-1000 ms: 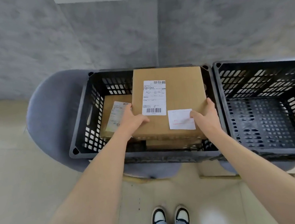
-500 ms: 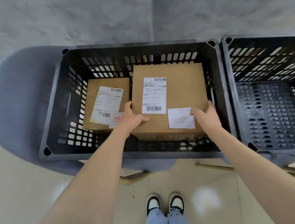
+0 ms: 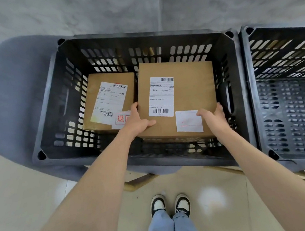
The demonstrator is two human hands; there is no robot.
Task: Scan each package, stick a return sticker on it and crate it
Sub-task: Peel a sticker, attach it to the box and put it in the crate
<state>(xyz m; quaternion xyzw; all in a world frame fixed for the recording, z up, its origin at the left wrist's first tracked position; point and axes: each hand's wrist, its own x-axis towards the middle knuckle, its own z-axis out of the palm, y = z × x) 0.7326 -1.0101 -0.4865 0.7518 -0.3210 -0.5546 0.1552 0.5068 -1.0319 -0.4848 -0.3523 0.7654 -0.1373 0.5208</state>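
Your left hand (image 3: 137,121) and right hand (image 3: 214,116) grip the large box (image 3: 189,95) inside the crate (image 3: 114,158), so setting it down may pinch your left fingers (image 3: 135,107) against the smaller box (image 3: 94,88).

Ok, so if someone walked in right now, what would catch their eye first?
The left hand and right hand grip a large cardboard box by its near corners inside a black slotted crate. A smaller box with a red-lettered sticker lies to its left in that crate; a second crate stands at the right.

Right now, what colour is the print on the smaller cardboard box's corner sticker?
Red characters on a white return sticker; head view shows it.
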